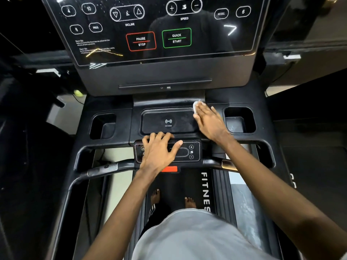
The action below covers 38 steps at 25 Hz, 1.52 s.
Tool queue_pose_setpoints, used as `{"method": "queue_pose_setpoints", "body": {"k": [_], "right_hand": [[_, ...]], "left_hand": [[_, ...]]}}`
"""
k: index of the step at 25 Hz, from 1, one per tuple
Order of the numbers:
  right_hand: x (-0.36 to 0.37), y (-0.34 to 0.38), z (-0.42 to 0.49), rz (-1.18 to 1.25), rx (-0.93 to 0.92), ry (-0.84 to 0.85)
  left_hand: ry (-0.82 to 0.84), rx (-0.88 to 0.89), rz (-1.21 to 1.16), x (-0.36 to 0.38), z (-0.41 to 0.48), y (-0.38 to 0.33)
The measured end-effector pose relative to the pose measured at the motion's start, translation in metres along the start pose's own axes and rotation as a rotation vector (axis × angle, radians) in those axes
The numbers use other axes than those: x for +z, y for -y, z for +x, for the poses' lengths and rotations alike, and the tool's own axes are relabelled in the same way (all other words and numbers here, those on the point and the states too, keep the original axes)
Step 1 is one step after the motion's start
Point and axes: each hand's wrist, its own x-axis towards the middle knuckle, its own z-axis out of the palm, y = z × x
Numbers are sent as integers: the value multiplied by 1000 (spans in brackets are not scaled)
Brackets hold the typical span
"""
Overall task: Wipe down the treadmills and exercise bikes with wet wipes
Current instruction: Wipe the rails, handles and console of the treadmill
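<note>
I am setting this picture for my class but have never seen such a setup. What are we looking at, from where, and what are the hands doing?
The single picture comes from a camera worn on a person's head, looking down. They stand barefoot on a treadmill, facing its dark touch screen. The right hand presses a white wet wipe flat by the far right corner of the charging pad. The left hand rests on the small control panel.

A charging pad (168, 121) lies between the left cup holder (102, 126) and the right cup holder (239, 120), below the console screen (159, 30). The left hand (159, 151) rests on the nearer control panel (194, 152). The right hand (210, 122) presses a wet wipe (196, 106) at the pad's far-right corner.
</note>
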Motion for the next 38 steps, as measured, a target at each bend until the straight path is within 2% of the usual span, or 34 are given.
{"method": "queue_pose_setpoints", "body": {"k": [3, 8, 11, 16, 19, 22, 24, 27, 32, 34, 38], "right_hand": [[-2, -13, -30, 65, -152, 38], [-7, -10, -73, 122, 45, -69], [-5, 14, -77, 157, -56, -30], [-10, 11, -33, -44, -278, 283], [-11, 17, -9, -159, -332, 293], [-13, 13, -13, -122, -391, 251], [-13, -5, -34, -52, -324, 132], [-11, -25, -78, 50, -84, -36], [-11, -11, -82, -13, 189, -20], [-13, -8, -60, 2, 199, 26], [-15, -14, -58, -60, -12, 121]], "left_hand": [[9, 73, -13, 3, 0, -4], [-88, 84, -3, 14, -6, -9], [-111, 76, 11, 15, -6, -11], [-147, 92, 18, 16, -7, -10], [-136, 75, 32, 16, -6, -12], [-80, 60, 50, 13, -4, -13], [-16, 68, 23, 10, -1, -13], [26, 120, -5, 11, 2, -24], [-40, 154, 3, 21, 0, -37], [-50, 177, -1, 24, -1, -35], [-87, 168, 25, 25, -2, -37]]}}
